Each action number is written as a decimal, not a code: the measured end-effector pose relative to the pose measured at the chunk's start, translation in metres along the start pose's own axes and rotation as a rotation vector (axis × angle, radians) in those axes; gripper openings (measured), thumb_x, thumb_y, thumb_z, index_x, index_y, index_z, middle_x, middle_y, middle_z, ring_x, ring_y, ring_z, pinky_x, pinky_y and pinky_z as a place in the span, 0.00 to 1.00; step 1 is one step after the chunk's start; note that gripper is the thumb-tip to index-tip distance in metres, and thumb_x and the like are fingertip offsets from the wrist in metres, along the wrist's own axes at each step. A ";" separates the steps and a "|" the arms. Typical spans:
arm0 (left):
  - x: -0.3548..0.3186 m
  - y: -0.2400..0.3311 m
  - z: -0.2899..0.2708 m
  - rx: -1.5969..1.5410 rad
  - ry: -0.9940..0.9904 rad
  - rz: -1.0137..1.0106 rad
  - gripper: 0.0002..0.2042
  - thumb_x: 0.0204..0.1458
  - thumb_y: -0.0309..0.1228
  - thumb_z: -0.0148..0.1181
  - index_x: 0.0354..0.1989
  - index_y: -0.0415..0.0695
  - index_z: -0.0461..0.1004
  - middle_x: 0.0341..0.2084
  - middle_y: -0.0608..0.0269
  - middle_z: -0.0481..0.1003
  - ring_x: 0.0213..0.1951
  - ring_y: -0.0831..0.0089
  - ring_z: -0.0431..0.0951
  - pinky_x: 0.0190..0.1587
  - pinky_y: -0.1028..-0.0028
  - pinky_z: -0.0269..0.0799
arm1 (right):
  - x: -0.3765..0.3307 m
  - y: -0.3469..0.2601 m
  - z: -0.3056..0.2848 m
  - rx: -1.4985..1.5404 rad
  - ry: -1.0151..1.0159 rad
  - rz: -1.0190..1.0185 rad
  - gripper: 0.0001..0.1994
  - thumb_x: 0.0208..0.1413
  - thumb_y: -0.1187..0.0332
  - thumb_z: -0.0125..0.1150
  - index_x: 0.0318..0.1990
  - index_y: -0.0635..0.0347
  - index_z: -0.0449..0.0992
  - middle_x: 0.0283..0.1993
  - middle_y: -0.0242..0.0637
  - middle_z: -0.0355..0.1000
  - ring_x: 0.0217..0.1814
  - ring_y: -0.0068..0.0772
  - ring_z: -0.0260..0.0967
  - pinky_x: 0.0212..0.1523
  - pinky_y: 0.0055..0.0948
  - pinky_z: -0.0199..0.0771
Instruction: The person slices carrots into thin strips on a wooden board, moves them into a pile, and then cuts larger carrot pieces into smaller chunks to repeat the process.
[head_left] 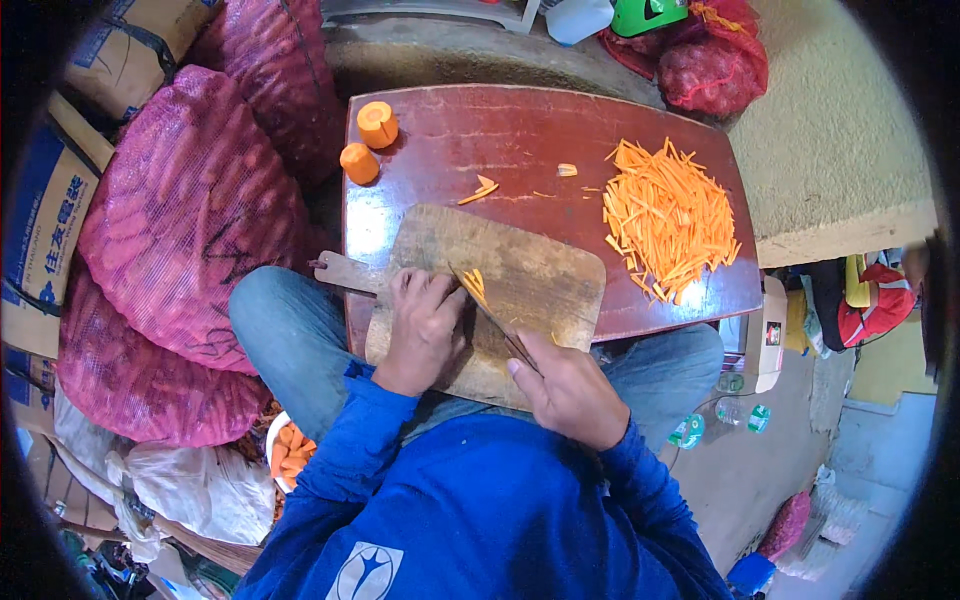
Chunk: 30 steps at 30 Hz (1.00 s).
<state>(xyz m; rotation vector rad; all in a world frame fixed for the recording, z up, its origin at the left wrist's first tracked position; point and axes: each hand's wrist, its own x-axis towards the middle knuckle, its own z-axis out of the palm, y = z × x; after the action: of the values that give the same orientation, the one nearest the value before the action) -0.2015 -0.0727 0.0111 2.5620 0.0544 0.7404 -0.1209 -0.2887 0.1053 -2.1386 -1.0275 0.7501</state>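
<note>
Knife (495, 318) in right hand (567, 388) grip; left hand (425, 325) pressing carrot slices (474, 283) mid-board (540, 280); board's right edge bare.

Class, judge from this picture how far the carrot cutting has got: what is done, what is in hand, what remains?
Done: a pile of carrot strips lies on the table. In hand: the left hand steadies carrot slices on the cutting board while the right hand works the knife. Left: two carrot chunks wait uncut at the table's far left corner.
</note>
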 end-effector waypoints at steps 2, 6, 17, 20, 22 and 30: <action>0.001 -0.002 0.001 -0.005 0.003 -0.001 0.18 0.38 0.22 0.70 0.42 0.39 0.84 0.41 0.56 0.77 0.47 0.52 0.75 0.60 0.49 0.65 | -0.001 0.005 0.005 -0.002 0.028 -0.018 0.20 0.73 0.62 0.57 0.63 0.68 0.70 0.43 0.69 0.80 0.46 0.74 0.79 0.46 0.65 0.79; 0.001 -0.001 0.002 -0.013 0.033 -0.011 0.18 0.37 0.22 0.70 0.43 0.39 0.84 0.42 0.55 0.77 0.48 0.52 0.75 0.60 0.49 0.65 | 0.003 -0.003 -0.001 -0.041 -0.032 0.024 0.21 0.73 0.61 0.57 0.63 0.69 0.70 0.44 0.69 0.80 0.47 0.74 0.79 0.46 0.65 0.79; -0.002 -0.003 0.003 0.002 0.052 -0.032 0.14 0.41 0.22 0.71 0.40 0.40 0.82 0.38 0.56 0.75 0.46 0.52 0.75 0.57 0.52 0.65 | 0.007 0.004 0.001 0.082 0.056 -0.004 0.15 0.71 0.67 0.60 0.59 0.67 0.75 0.39 0.63 0.78 0.43 0.72 0.79 0.41 0.55 0.77; -0.006 -0.005 0.007 -0.051 0.081 -0.096 0.11 0.45 0.21 0.71 0.39 0.40 0.82 0.38 0.55 0.75 0.45 0.52 0.75 0.54 0.54 0.66 | -0.003 0.003 -0.005 0.117 0.122 0.030 0.16 0.72 0.63 0.59 0.60 0.65 0.72 0.39 0.68 0.77 0.44 0.76 0.77 0.41 0.63 0.75; -0.004 -0.006 0.007 -0.086 0.093 -0.127 0.09 0.47 0.21 0.71 0.37 0.40 0.82 0.38 0.55 0.76 0.44 0.52 0.76 0.53 0.55 0.66 | -0.004 0.002 -0.004 0.106 0.111 0.022 0.17 0.72 0.64 0.59 0.60 0.65 0.72 0.39 0.68 0.77 0.44 0.76 0.77 0.41 0.63 0.76; -0.004 -0.004 0.002 -0.186 0.172 -0.185 0.05 0.49 0.20 0.70 0.32 0.41 0.81 0.35 0.55 0.75 0.42 0.53 0.75 0.49 0.56 0.66 | -0.010 0.031 -0.014 -0.003 0.177 0.171 0.18 0.72 0.65 0.59 0.62 0.68 0.75 0.44 0.64 0.79 0.47 0.68 0.81 0.47 0.49 0.79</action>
<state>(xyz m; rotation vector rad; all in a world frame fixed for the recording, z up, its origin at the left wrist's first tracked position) -0.2032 -0.0709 0.0055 2.2764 0.2620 0.8498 -0.1022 -0.3162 0.0937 -2.2699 -0.7615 0.6236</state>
